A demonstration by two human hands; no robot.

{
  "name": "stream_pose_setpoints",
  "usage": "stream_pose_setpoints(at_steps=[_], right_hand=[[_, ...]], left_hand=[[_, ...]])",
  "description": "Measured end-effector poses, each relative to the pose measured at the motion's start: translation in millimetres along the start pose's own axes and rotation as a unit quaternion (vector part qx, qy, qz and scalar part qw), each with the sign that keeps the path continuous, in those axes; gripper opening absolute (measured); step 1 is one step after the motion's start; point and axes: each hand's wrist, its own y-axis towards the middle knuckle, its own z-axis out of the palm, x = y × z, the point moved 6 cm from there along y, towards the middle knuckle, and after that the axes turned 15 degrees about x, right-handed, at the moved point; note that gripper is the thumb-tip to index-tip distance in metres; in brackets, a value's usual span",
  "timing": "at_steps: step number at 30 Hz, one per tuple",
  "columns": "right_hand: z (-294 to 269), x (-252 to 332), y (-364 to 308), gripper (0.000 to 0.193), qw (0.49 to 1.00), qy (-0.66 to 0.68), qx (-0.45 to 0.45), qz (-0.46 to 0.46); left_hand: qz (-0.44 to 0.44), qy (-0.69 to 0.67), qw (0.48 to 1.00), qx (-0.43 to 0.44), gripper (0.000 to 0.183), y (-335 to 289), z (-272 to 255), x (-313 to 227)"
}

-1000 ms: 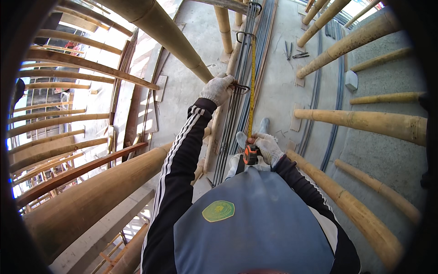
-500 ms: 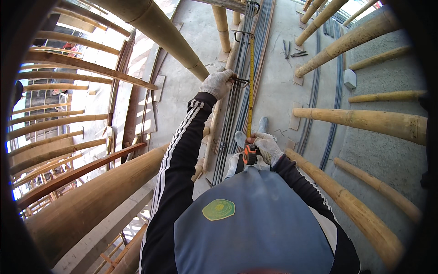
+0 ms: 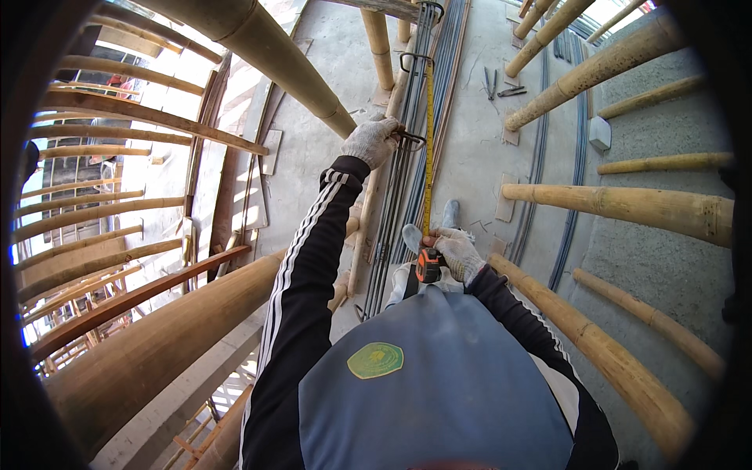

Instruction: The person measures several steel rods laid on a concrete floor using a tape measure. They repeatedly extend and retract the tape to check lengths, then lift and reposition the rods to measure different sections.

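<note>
A white knitted glove covers my left hand (image 3: 370,143), whose fingers are closed on the near end of a bent steel stirrup (image 3: 413,141) around the long thin rebars (image 3: 398,184). My right hand (image 3: 458,254), also gloved, grips an orange and black tape measure (image 3: 428,265) close to my body. From its case the yellow tape blade (image 3: 429,153) runs straight away from me, alongside the bars. Its far end reaches another stirrup (image 3: 416,56) farther up the bundle. Beyond that, one more stirrup (image 3: 430,8) shows at the top edge.
Thick bamboo poles (image 3: 309,78) stand to the left, and more bamboo posts (image 3: 611,207) rise on the right. Pliers (image 3: 490,83) and a second hand tool (image 3: 512,92) lie on the concrete floor. More rebars (image 3: 540,157) and a white block (image 3: 600,133) are farther right.
Almost nothing differs. Both hands keep their grip, and the tape stays stretched out along the bars; the tape and stirrups sit very slightly further left in view.
</note>
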Motion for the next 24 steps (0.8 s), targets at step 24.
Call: stream_pose_setpoints(at_steps=[24], right_hand=[[-52,108,-15,0.022,0.982,-0.17,-0.001,-0.081]], left_hand=[[-0.286,-0.054,0.957,-0.002,0.034,-383,107,-57]])
